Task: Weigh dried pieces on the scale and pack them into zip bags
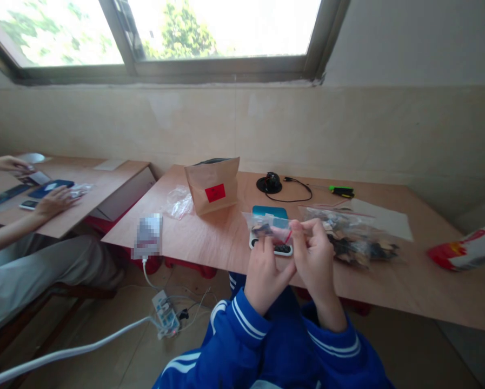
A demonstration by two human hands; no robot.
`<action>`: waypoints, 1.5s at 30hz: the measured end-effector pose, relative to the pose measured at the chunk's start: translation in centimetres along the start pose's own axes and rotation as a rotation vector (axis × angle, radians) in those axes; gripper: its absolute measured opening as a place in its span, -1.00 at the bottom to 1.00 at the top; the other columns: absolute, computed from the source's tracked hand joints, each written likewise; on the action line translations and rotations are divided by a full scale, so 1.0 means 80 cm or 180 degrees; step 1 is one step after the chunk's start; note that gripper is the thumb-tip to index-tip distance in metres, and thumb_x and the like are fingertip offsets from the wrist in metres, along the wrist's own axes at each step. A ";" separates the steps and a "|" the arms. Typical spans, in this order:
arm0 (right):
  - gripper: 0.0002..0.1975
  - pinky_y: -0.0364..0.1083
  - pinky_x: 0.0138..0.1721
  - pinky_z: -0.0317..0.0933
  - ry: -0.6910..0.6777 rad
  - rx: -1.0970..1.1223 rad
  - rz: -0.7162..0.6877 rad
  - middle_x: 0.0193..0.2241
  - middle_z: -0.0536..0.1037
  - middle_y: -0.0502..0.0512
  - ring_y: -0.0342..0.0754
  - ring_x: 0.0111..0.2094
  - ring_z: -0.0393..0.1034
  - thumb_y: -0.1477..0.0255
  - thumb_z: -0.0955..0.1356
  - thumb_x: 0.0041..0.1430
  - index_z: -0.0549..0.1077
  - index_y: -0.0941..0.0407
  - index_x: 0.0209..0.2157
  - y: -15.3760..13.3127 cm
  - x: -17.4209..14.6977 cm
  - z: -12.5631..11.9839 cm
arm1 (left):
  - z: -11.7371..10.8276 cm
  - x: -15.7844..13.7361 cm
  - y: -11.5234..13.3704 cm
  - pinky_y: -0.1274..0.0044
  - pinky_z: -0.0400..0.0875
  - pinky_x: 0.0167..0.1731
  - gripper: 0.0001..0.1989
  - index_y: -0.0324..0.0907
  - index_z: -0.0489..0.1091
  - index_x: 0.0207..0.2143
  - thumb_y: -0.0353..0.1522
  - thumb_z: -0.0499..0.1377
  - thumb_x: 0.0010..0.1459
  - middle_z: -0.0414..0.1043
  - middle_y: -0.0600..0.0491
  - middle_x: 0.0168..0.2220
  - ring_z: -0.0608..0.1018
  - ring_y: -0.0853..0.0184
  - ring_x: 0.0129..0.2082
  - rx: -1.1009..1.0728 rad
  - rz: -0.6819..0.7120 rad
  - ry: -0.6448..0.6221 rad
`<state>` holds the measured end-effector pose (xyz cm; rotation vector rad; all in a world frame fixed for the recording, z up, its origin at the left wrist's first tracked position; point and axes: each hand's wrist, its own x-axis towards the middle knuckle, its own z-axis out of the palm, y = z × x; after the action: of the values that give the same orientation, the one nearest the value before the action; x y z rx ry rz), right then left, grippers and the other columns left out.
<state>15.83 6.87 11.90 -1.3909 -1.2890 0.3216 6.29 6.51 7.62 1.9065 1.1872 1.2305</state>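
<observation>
Both hands are at a small clear zip bag (258,219) with a red strip by its mouth and some dark pieces inside. My left hand (263,273) grips its lower side with bent fingers. At its right end, my right hand (316,259) pinches the bag near the red strip between thumb and fingers. Beneath the bag lies a flat device, like a small scale, with a blue top (270,211) and a white edge with black buttons, partly covered by my hands. Right of my right hand, a larger clear bag (353,237) holds dark and tan dry-looking pieces.
A brown paper bag (213,186) with a red label stands upright beside crumpled clear plastic (178,202). Behind are a black round-based device (270,182) with a cable and a green-black screwdriver (341,191). A red-white packet (467,248) lies right. Another person's hand (55,201) works left.
</observation>
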 end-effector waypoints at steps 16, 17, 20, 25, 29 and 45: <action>-0.58 0.03 0.26 0.03 -0.1861 0.1058 -0.0100 0.20 0.30 0.09 0.00 0.23 0.15 0.22 0.19 0.32 0.34 0.03 0.13 0.030 -0.011 0.041 | -0.039 0.022 -0.041 0.54 0.36 -0.33 -0.77 -0.20 0.34 -0.29 -0.24 0.00 0.27 0.43 0.03 -0.37 0.49 0.36 -0.36 -0.0521 -0.0245 0.0459; -0.56 0.04 0.27 0.01 -0.1909 0.1098 -0.0034 0.21 0.29 0.08 -0.01 0.24 0.13 0.21 0.18 0.32 0.31 0.03 0.16 0.033 -0.012 0.043 | -0.041 0.023 -0.044 0.55 0.36 -0.35 -0.77 -0.19 0.33 -0.33 -0.23 0.01 0.26 0.42 0.06 -0.39 0.48 0.38 -0.39 -0.0609 -0.0268 0.0403; -0.52 0.04 0.28 0.00 -0.1980 0.1278 0.0239 0.21 0.28 0.06 0.01 0.26 0.08 0.14 0.16 0.31 0.29 0.01 0.18 0.039 -0.015 0.046 | -0.046 0.024 -0.051 0.59 0.37 -0.41 -0.78 -0.18 0.29 -0.36 -0.21 0.06 0.23 0.38 0.11 -0.44 0.47 0.42 -0.45 -0.0959 -0.0392 0.0158; -0.47 0.05 0.27 0.03 -0.2126 0.1537 0.0706 0.22 0.27 0.06 0.04 0.28 0.03 0.09 0.17 0.29 0.27 0.02 0.20 0.040 -0.016 0.044 | -0.051 0.024 -0.050 0.59 0.37 -0.43 -0.77 -0.17 0.25 -0.38 -0.22 0.00 0.27 0.34 0.13 -0.48 0.46 0.43 -0.48 -0.0839 -0.0433 0.0040; -0.48 0.07 0.28 -0.01 -0.2172 0.1516 0.0593 0.22 0.26 0.06 0.03 0.26 0.09 0.11 0.19 0.28 0.26 0.02 0.20 0.041 -0.016 0.045 | -0.054 0.024 -0.040 0.61 0.35 -0.46 -0.73 -0.16 0.19 -0.43 -0.20 -0.02 0.27 0.27 0.15 -0.51 0.43 0.44 -0.50 -0.0662 -0.0416 0.0057; -0.50 0.09 0.01 0.33 -0.1903 0.0873 0.0186 -0.14 0.59 0.13 0.11 -0.01 0.42 0.12 0.21 0.26 0.40 0.10 0.10 0.046 -0.014 0.039 | -0.058 0.023 -0.038 0.60 0.37 -0.53 -0.74 -0.14 0.19 -0.43 -0.23 -0.05 0.29 0.29 0.13 -0.53 0.44 0.43 -0.53 -0.0482 -0.0245 -0.0148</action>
<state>14.77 8.61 7.35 -1.1332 -1.6090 0.9721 1.29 9.52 7.79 1.7533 1.1009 1.1937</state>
